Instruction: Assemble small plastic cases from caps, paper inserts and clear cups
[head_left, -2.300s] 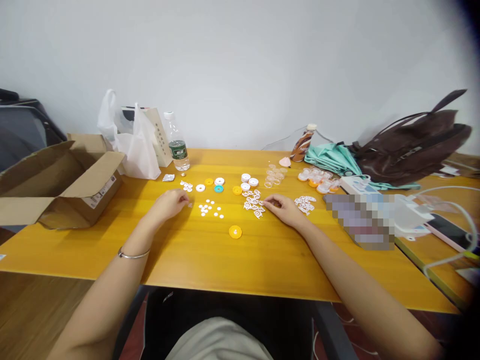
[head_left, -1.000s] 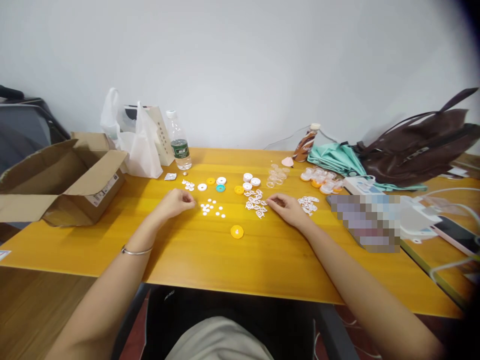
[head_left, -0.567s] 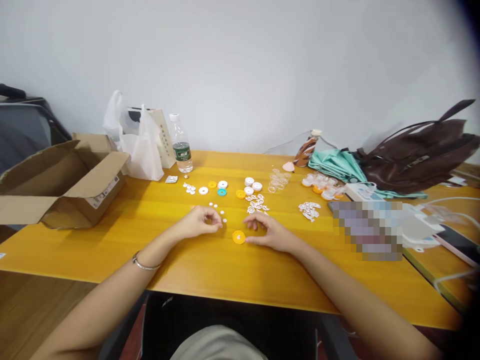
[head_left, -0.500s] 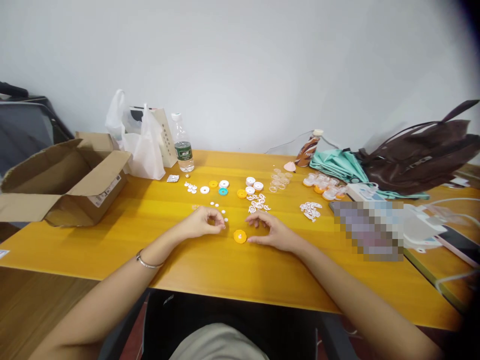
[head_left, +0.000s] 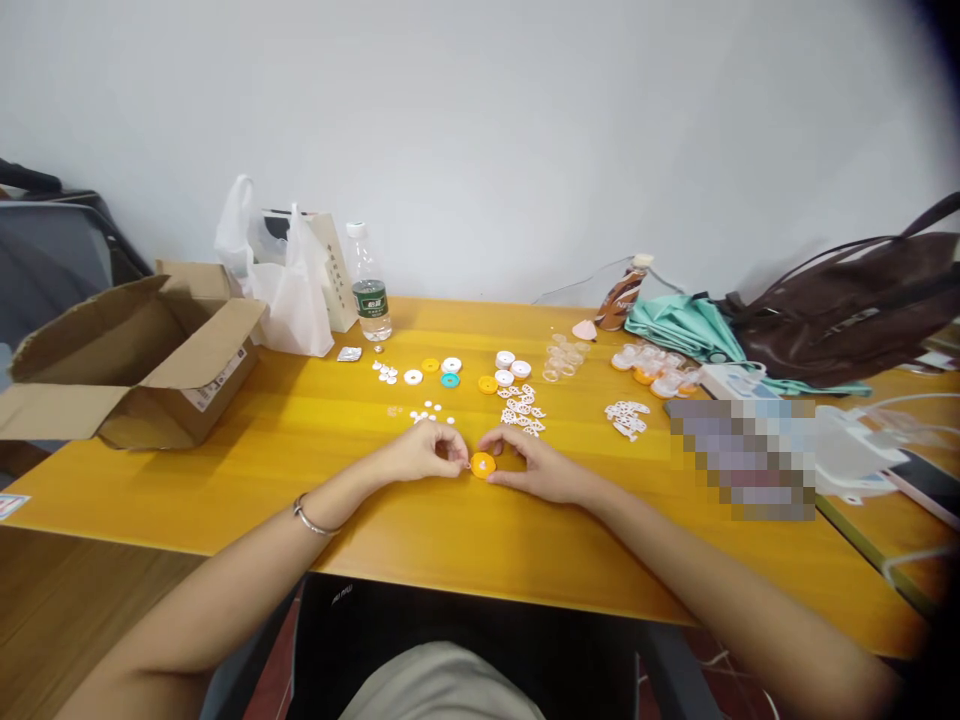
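A gray garment (head_left: pixel 442 688) shows at the bottom, before the near edge of the wooden tabletop (head_left: pixel 555 560). Just in from that edge, between the two hands, is a yellow disc (head_left: pixel 484 466) with a pale center. The right hand (head_left: pixel 541 470) has its grip curved round the disc, thumb at the near rim and fingers at the far rim. The left hand (head_left: pixel 426 452), a metal bangle (head_left: pixel 309 516) on its wrist, has thumb and fingertips drawn nearly together just beside the disc's left rim; whether a tiny piece sits between them is too small to tell. Beyond the left hand lie small white dots (head_left: pixel 430 416); beyond the right, white cut-out pieces (head_left: pixel 520 405), with a second white cluster (head_left: pixel 628 412) farther right. Past these come a teal ring (head_left: pixel 450 380), several white rings (head_left: pixel 520 369) and, to their right, clear rings (head_left: pixel 552 375) and orange-and-clear pieces (head_left: pixel 666 386). An open cardboard box (head_left: pixel 210 362) stands at the left. Farther back are a white plastic bag (head_left: pixel 289 315), a water bottle (head_left: pixel 372 300), a tilted brown bottle (head_left: pixel 617 300), green fabric (head_left: pixel 667 325) and a dark brown bag (head_left: pixel 832 330), with a pale wall (head_left: pixel 480 150) behind.
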